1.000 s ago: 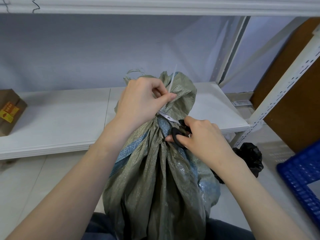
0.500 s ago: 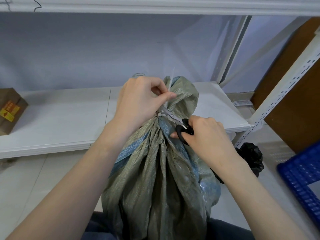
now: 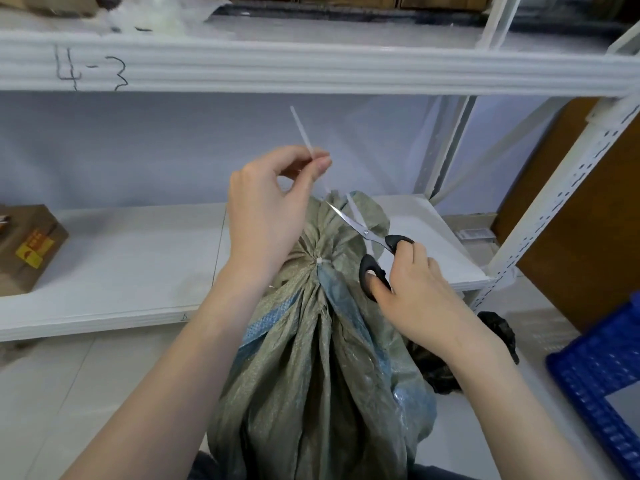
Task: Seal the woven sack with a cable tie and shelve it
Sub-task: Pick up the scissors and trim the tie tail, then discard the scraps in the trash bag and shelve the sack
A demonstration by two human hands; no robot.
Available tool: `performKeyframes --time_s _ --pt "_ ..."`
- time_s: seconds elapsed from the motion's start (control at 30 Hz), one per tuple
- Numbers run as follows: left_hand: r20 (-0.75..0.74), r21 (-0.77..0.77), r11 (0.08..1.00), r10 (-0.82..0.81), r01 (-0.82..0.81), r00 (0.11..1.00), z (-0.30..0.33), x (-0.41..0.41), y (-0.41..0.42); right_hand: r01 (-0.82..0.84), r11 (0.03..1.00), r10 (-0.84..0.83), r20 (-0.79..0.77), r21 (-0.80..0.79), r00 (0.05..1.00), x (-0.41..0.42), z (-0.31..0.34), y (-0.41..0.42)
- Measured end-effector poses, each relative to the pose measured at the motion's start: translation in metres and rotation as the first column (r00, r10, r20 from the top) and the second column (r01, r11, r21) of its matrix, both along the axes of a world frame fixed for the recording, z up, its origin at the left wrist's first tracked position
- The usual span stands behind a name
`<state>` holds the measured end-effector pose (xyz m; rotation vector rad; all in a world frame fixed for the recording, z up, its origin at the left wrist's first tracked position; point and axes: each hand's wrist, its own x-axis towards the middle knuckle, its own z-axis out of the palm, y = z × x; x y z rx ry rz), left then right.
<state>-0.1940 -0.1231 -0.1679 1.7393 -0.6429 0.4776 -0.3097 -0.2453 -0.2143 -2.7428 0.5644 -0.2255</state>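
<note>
White metal shelving (image 3: 311,69) fills the background, its upper beam marked "4-3" by hand, with a pale lower shelf board (image 3: 138,258) beneath and a tiled floor (image 3: 52,393) in front. Standing on that floor, in front of the lower shelf and close to the person, is the grey-green woven sack (image 3: 311,375) with blue-edged seams, its mouth gathered into a tight neck. Right of it, a blue plastic crate (image 3: 602,382) sits at the frame edge, and a black plastic bag (image 3: 498,330) lies on the floor behind the right forearm. A brown cardboard box (image 3: 27,247) with a yellow label rests at the left end of the lower shelf.

Raised above the sack, the left hand (image 3: 266,216) pinches a thin white strip (image 3: 304,133) between thumb and forefinger; it looks like the trimmed tail of the tie, though the blur makes that uncertain. The right hand (image 3: 412,292) is closed around the black handles of the scissors (image 3: 367,244), thumb through one loop, blades together and pointing up-left over the sack's ruffled top. Around the neck sits the white cable tie (image 3: 319,260), its small head facing the camera.
</note>
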Motion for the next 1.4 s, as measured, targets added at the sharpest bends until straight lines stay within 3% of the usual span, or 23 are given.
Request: performKeyframes --time_s 0.13,0.3,0.4,0.6,0.73,1.2,1.3,1.4 --pt "0.064 -0.041 0.999 -0.001 0.004 0.998 0.023 0.005 0.01 0.006 0.999 -0.005 0.024 -0.045 1.0 0.009 0.032 -0.007" --pt "0.16 0.031 0.999 0.013 -0.018 0.987 0.057 0.021 0.022 0.077 0.985 -0.038 0.238 -0.156 0.97 0.023 0.09 -0.015" --pt "0.143 0.064 0.998 0.018 -0.027 0.99 0.07 0.03 0.03 0.107 0.98 -0.039 0.359 -0.17 0.932 0.037 0.13 -0.016" --pt "0.102 0.012 0.998 0.057 -0.059 0.993 0.086 0.045 0.042 0.118 0.991 -0.065 0.536 -0.064 0.841 0.088 0.189 -0.01" --pt "0.092 -0.011 0.996 0.088 -0.088 0.992 0.089 0.055 0.048 0.109 0.994 -0.077 0.545 -0.026 0.835 0.131 0.198 -0.007" --pt "0.042 -0.011 0.991 0.137 -0.137 0.99 0.085 0.085 0.066 0.133 0.989 -0.145 0.324 0.06 0.935 0.219 0.195 0.008" --pt "0.041 0.003 0.99 0.138 -0.138 0.99 0.083 0.085 0.064 0.088 0.996 -0.094 0.38 0.033 0.92 0.215 0.193 0.01" --pt "0.038 0.002 0.993 0.121 -0.121 0.992 0.079 0.081 0.061 -0.032 0.999 0.033 0.565 -0.012 0.824 0.195 0.189 0.012"
